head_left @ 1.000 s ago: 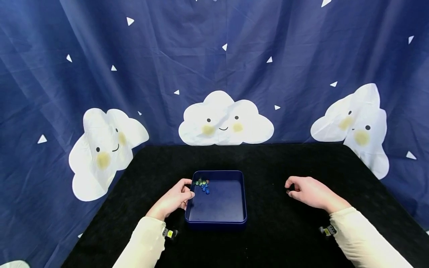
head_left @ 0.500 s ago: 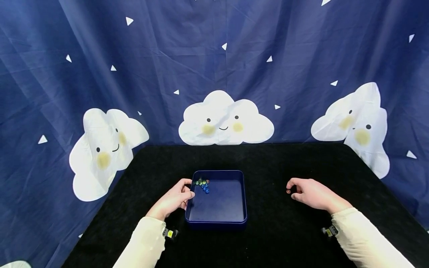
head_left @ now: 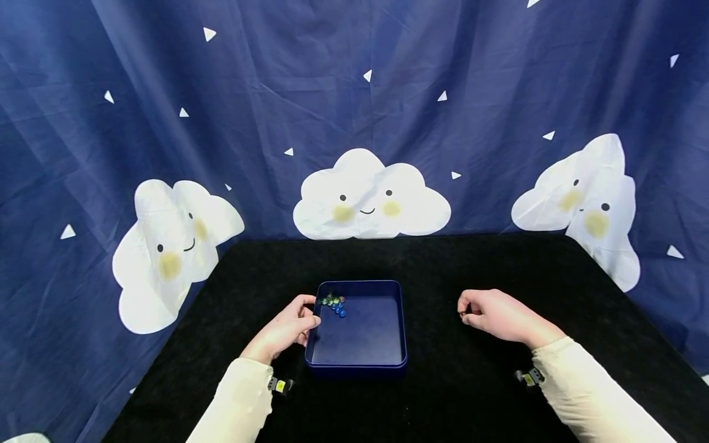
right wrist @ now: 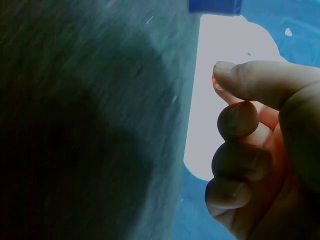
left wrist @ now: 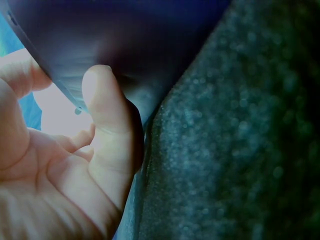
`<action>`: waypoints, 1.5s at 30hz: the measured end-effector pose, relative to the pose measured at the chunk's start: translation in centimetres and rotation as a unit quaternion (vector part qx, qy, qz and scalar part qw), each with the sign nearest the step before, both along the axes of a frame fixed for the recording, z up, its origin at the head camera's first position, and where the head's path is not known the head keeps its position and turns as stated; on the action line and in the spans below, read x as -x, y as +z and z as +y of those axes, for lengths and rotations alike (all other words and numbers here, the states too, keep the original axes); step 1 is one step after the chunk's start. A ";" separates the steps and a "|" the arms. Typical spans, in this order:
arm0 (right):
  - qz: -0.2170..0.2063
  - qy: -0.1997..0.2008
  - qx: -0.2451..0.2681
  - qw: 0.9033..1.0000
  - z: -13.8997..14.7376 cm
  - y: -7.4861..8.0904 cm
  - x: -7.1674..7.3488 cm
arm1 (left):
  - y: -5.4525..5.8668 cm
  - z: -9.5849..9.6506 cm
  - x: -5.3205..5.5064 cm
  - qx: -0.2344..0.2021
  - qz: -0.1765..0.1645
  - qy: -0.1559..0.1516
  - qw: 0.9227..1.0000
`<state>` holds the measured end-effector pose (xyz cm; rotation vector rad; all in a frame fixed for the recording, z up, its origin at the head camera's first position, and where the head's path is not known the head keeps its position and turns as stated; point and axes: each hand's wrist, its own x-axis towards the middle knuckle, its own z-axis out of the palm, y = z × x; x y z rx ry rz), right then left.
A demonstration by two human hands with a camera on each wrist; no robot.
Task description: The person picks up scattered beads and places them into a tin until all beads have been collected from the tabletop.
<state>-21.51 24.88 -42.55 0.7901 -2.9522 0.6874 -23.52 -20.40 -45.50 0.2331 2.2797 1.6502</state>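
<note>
A square dark-blue tray [head_left: 357,366] stands near the middle of the black table. My left hand [head_left: 285,329] grips its left wall, the thumb [left wrist: 105,100] lying against the wall in the left wrist view. Inside the tray, toward its far left corner, several small glass marbles [head_left: 335,303] lie together, some greenish, some blue, one reddish. To the right of the tray, my right hand [head_left: 498,315] pinches a small reddish marble [right wrist: 215,82] between thumb and index finger. Most of that marble is hidden by the fingertips; the other fingers are curled in below.
Black cloth [head_left: 432,381] covers the table. A blue curtain [head_left: 266,74] with white clouds hangs behind it. Small cameras are strapped to both wrists, including a right wrist camera [head_left: 528,377].
My right hand has moved left toward the tray, and the reddish marble that showed between parted fingertips is now pinched. My left hand stays on the tray's wall.
</note>
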 end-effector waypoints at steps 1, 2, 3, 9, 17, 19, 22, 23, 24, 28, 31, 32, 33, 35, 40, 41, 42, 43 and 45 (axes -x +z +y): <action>-0.001 0.000 0.001 1.000 -0.3 0.2 0.0 | 0.0 0.1 0.0 0.001 -0.001 0.001 1.000; -0.001 0.000 0.003 1.000 -0.6 0.5 -0.1 | 0.0 0.1 0.0 0.001 0.000 0.001 1.000; -0.001 0.000 0.003 1.000 -0.9 0.6 -0.1 | 0.0 0.2 0.0 0.001 0.000 0.002 1.000; 0.014 0.003 0.020 1.000 -2.6 1.3 -0.2 | -0.3 0.2 0.1 0.000 -0.006 0.000 1.000; 0.055 0.018 0.047 0.997 -5.4 2.1 0.4 | -0.2 0.0 0.3 -0.005 -0.002 -0.001 1.000; 0.060 0.019 0.045 0.997 -6.1 2.2 0.6 | -0.1 0.0 0.3 0.000 -0.002 -0.002 1.000; 0.061 0.024 0.038 0.997 -7.1 2.1 1.0 | -0.1 0.0 0.2 0.001 -0.007 -0.001 1.000; 0.062 0.026 0.036 0.997 -7.4 2.1 1.1 | -0.1 0.0 0.1 -0.001 -0.009 0.001 1.000; 0.063 0.027 0.035 0.997 -7.7 2.0 1.3 | -0.1 0.0 0.1 -0.004 -0.010 0.002 1.000; 0.070 0.031 0.030 0.997 -8.8 1.8 1.9 | 0.1 0.0 0.0 -0.012 -0.012 0.002 1.000; 0.075 0.036 0.025 0.996 -9.6 1.8 2.4 | 0.2 -0.1 0.1 -0.009 -0.012 0.000 1.000; 0.078 0.039 0.023 0.996 -10.0 1.8 2.5 | 0.3 -0.2 0.1 -0.006 -0.011 0.000 1.000; 0.081 0.043 0.022 0.996 -10.3 1.8 2.6 | 0.3 -0.3 0.1 -0.005 -0.011 -0.001 1.000; 0.087 0.049 0.021 0.995 -10.9 1.8 2.8 | 0.3 -0.4 0.0 -0.005 -0.010 0.000 1.000; 0.079 0.048 0.016 0.996 -11.5 1.9 2.6 | 0.1 -0.5 -0.1 -0.010 -0.018 0.003 1.000; 0.076 0.043 0.015 0.996 -11.4 1.9 2.5 | 0.1 -0.4 -0.2 -0.011 -0.019 0.003 1.000; 0.073 0.038 0.016 0.996 -11.3 1.9 2.4 | 0.1 -0.4 -0.2 -0.012 -0.019 0.002 1.000; 0.071 0.032 0.018 0.997 -11.1 2.0 2.3 | 0.1 -0.3 -0.2 -0.013 -0.018 0.000 1.000; 0.066 0.023 0.020 0.997 -10.8 2.0 2.2 | 0.1 -0.3 -0.1 -0.012 -0.016 -0.001 1.000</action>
